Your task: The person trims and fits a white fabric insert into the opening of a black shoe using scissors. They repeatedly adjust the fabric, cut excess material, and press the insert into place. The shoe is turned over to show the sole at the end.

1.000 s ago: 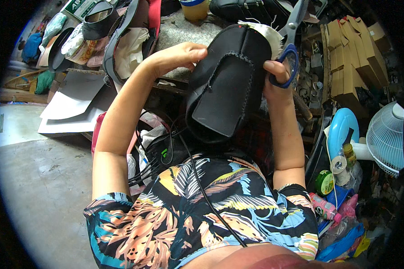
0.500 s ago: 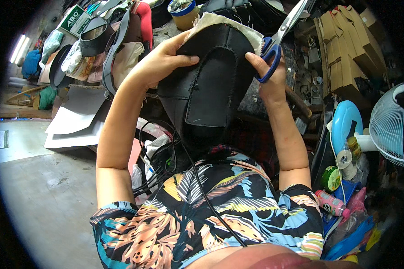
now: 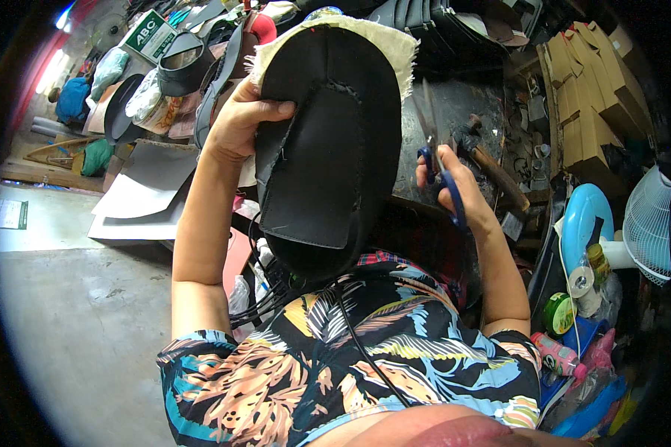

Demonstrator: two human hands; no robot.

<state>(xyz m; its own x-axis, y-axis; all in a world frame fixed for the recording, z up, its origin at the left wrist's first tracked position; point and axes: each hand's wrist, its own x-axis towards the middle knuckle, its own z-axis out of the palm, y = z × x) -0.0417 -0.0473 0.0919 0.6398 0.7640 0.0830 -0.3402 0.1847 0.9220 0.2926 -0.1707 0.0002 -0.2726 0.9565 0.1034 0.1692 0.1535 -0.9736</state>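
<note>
A large rounded black leather piece point(image 3: 324, 171) is held up in front of me, with a stitched flap-like panel on its face. Pale cloth with a frayed edge point(image 3: 391, 51) sticks out behind its top. My left hand point(image 3: 238, 123) grips the left edge, thumb on the front and the other fingers hidden behind. To the right of the leather, and apart from it, my right hand point(image 3: 458, 182) is closed around the blue handles of a pair of scissors point(image 3: 455, 197). Their blades point up and are blurred; they look parted.
A hammer point(image 3: 496, 164) lies on the dark bench point(image 3: 455, 112) beyond my right hand. Folded cardboard point(image 3: 593, 104) is stacked at the far right, above a white-caged fan point(image 3: 649, 227) with a blue base. White sheets point(image 3: 142, 190) and leather parts crowd the left.
My right hand has let go of the leather's right edge and dropped lower, turning the scissors to point up. The leather has come nearer, tilting slightly, still in my left hand.
</note>
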